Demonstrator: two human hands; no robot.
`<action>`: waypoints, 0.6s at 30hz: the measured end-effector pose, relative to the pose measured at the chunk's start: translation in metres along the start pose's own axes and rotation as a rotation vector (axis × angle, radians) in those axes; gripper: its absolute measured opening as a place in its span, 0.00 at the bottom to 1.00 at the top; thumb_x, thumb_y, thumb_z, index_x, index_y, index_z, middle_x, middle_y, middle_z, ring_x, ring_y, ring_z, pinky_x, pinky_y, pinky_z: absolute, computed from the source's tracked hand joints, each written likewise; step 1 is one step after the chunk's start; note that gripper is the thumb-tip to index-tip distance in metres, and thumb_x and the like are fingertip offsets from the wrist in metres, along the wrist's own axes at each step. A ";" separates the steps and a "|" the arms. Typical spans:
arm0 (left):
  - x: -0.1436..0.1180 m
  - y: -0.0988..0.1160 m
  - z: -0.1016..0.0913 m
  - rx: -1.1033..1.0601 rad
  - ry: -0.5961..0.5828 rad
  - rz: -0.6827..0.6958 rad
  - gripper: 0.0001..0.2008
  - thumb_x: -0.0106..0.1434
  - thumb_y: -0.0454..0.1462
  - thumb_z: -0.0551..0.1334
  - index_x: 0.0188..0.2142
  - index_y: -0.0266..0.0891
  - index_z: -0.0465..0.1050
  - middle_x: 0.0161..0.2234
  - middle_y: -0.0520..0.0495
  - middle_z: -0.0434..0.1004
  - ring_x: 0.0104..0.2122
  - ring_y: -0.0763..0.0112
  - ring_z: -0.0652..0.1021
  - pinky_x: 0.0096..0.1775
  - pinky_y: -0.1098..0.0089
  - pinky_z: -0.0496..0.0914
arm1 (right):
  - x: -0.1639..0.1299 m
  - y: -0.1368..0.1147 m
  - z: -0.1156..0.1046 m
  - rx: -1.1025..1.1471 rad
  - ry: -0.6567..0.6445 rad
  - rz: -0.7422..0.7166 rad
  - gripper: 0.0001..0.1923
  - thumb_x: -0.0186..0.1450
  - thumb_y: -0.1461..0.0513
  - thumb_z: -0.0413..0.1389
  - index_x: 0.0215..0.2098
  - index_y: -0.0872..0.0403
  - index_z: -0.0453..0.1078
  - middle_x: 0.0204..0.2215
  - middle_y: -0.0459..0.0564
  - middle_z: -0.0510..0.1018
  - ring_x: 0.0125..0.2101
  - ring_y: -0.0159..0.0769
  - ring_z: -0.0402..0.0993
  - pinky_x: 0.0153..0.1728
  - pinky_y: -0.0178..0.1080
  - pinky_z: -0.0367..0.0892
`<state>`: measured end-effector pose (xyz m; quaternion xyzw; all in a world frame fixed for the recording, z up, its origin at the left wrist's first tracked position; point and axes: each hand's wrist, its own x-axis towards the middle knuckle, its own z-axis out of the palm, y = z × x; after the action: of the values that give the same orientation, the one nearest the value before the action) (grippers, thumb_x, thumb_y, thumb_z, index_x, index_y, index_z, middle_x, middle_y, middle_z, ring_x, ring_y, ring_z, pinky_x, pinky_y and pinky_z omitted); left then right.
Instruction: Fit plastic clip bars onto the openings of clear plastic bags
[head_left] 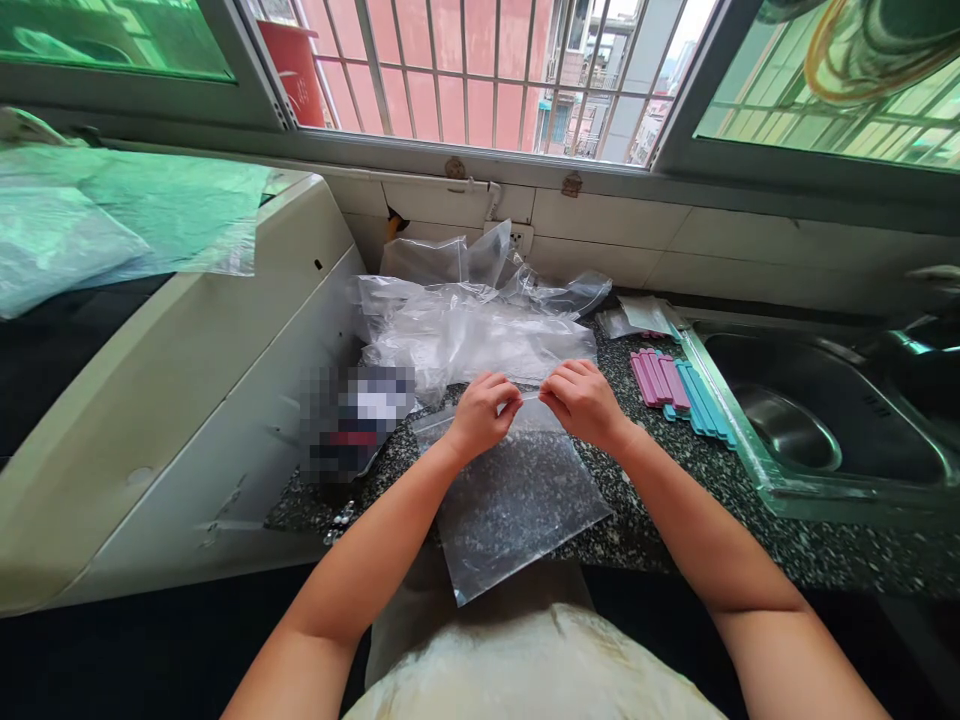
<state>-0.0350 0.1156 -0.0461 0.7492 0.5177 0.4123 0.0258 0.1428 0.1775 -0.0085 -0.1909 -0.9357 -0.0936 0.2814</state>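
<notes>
A clear plastic zip bag [517, 490] lies flat on the speckled counter, its lower corner hanging over the front edge. My left hand [486, 412] pinches the bag's top edge near the middle, fingertips pressed together. Close beside it, my right hand [583, 405] pinches the same edge a little to the right. Both hands are closed, and a short stretch of the edge shows between them. Just beyond my hands is a heap of clear plastic bags [480, 330].
Pink strips [660, 378] and teal strips [705, 400] lie right of my hands, beside the steel sink [757, 470]. A small stack of packets [645, 315] is behind them. A cream-coloured machine or cabinet [247, 380] stands left. Small clear pieces [339, 520] lie near the counter's left front.
</notes>
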 end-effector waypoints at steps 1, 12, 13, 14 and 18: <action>0.000 0.000 0.000 -0.006 0.001 0.001 0.07 0.60 0.33 0.58 0.26 0.38 0.70 0.25 0.49 0.69 0.28 0.69 0.68 0.34 0.69 0.64 | 0.000 0.000 0.000 0.004 -0.006 0.004 0.11 0.66 0.61 0.49 0.28 0.55 0.68 0.26 0.49 0.75 0.30 0.37 0.66 0.36 0.38 0.56; 0.001 -0.002 -0.004 -0.110 0.098 -0.075 0.07 0.60 0.33 0.58 0.25 0.38 0.68 0.25 0.50 0.68 0.29 0.70 0.70 0.33 0.70 0.65 | -0.002 0.005 0.004 0.303 -0.034 0.228 0.05 0.60 0.60 0.56 0.29 0.54 0.66 0.28 0.49 0.75 0.32 0.38 0.69 0.35 0.38 0.61; 0.002 -0.002 -0.006 -0.124 0.109 -0.093 0.07 0.59 0.33 0.58 0.25 0.38 0.68 0.24 0.50 0.68 0.29 0.70 0.70 0.33 0.71 0.65 | -0.002 0.005 0.005 0.339 -0.038 0.249 0.05 0.60 0.61 0.56 0.28 0.54 0.66 0.27 0.49 0.75 0.31 0.37 0.69 0.35 0.38 0.61; 0.002 -0.002 -0.007 -0.135 0.114 -0.110 0.07 0.59 0.33 0.58 0.25 0.38 0.68 0.24 0.50 0.68 0.29 0.70 0.70 0.33 0.71 0.65 | -0.002 0.005 0.006 0.371 -0.043 0.264 0.05 0.60 0.62 0.55 0.27 0.53 0.66 0.26 0.48 0.75 0.30 0.36 0.68 0.34 0.37 0.61; 0.003 -0.003 -0.011 -0.165 0.101 -0.168 0.07 0.59 0.33 0.58 0.24 0.38 0.68 0.24 0.50 0.68 0.29 0.70 0.70 0.33 0.71 0.65 | -0.001 0.005 0.009 0.429 -0.044 0.289 0.06 0.60 0.65 0.54 0.24 0.54 0.66 0.23 0.47 0.73 0.27 0.34 0.67 0.31 0.36 0.60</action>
<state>-0.0438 0.1151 -0.0379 0.6770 0.5434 0.4870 0.0957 0.1411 0.1838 -0.0165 -0.2606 -0.9030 0.1526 0.3054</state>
